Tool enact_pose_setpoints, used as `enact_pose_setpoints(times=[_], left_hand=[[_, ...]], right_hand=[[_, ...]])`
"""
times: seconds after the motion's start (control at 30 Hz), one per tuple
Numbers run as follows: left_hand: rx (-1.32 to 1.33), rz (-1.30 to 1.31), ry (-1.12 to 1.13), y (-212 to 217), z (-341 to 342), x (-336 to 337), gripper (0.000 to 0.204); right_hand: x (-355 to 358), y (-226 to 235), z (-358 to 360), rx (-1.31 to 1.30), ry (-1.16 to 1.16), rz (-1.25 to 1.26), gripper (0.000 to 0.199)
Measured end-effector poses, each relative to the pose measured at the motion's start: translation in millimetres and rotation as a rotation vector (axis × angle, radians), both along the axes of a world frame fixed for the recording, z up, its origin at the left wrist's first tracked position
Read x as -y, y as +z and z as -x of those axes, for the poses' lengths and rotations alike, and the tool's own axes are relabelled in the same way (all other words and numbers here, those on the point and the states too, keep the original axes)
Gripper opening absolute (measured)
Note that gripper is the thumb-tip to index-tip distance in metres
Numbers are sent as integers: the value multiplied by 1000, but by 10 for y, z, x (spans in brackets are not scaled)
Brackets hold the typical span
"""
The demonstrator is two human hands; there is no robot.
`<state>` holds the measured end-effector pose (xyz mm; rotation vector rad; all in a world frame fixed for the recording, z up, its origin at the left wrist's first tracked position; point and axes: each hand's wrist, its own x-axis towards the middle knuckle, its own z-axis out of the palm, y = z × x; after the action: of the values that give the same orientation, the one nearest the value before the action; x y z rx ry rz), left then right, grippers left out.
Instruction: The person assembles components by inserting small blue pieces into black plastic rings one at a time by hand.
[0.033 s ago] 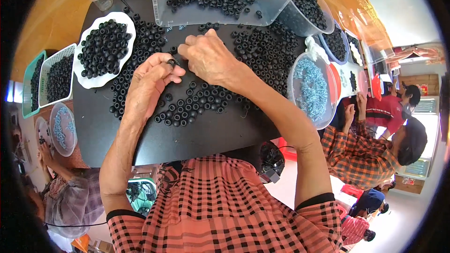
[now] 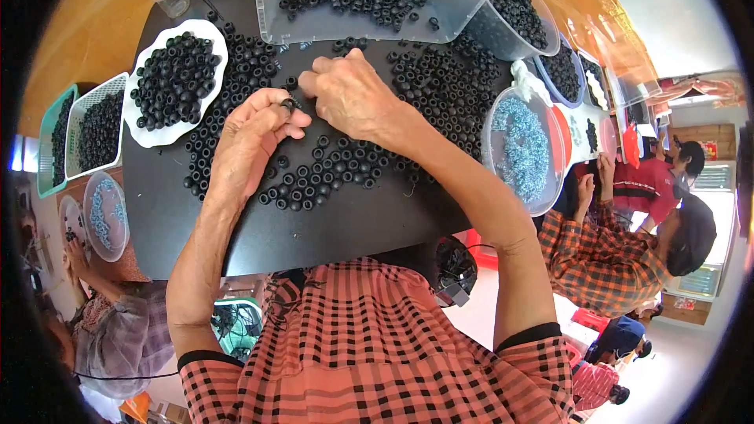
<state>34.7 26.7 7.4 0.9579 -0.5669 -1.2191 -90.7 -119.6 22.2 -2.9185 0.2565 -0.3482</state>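
My left hand [image 2: 250,141] pinches a small black ring [image 2: 289,104] between thumb and forefinger, just above a black tabletop [image 2: 236,235]. My right hand [image 2: 353,94] meets it from the right, its fingertips pinched together beside the ring; I cannot tell whether they hold anything. Loose black rings [image 2: 330,169] lie scattered on the tabletop under and around both hands.
A white plate [image 2: 210,41] heaped with black rings sits at the left. A clear tray [image 2: 353,27] of rings lies at the far edge. A clear bowl [image 2: 492,122] of small bluish parts stands at the right. Baskets [image 2: 78,110] are at the far left. Other people work on both sides.
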Motion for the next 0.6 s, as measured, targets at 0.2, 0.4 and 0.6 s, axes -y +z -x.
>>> enact_pose_setpoints(times=[0.2,0.4,0.6], left_hand=[[-14,-9,-40,8,46,-8,14],[-229,36,-146,-48,72,13,22],[-252,52,-128,-50,103,13,24]], right_hand=[[-52,2,75,394,-51,-580,19],[-359,-64,37,679,-67,-1455,6],[-346,-185,101,632,-7,-1480,10]])
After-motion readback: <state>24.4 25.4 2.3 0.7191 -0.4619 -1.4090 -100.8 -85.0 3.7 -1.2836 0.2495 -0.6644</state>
